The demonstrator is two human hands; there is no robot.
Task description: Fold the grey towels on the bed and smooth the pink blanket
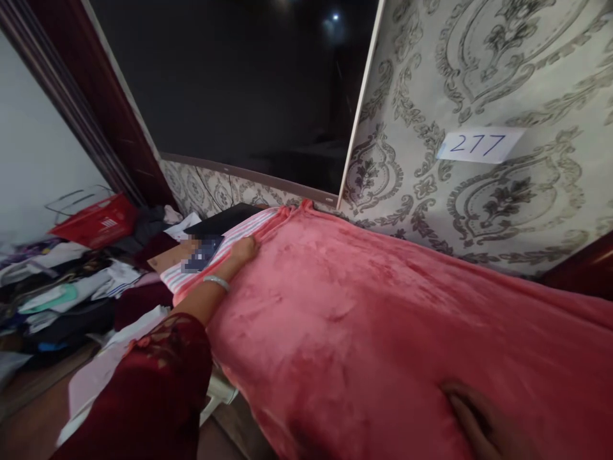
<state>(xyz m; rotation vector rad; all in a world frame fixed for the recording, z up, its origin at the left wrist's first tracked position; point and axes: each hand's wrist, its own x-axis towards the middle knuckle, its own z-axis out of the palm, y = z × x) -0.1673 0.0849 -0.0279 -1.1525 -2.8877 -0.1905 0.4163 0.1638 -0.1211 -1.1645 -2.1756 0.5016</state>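
A pink plush blanket (335, 287) lies spread out before me, its smooth surface slightly rumpled. My left hand (245, 249) is closed on the blanket near its far left edge, with the fingers curled and partly hidden. A silver bracelet circles that wrist, below a dark red sleeve. Beside this hand, a pink, white and grey striped cloth (261, 220) shows along the blanket's edge. At the lower right, my right hand (483, 425) rests on the blanket, its thumb and forefinger stretched out and a little apart; the rest is blurred and cut off.
A large dark television (239, 83) stands against patterned wallpaper (407, 160) behind the blanket. On the wall is a paper (481, 145) marked 277. Clothes (71, 294) lie piled at left with a red basket (98, 220). A cardboard piece (170, 255) lies beside the striped cloth.
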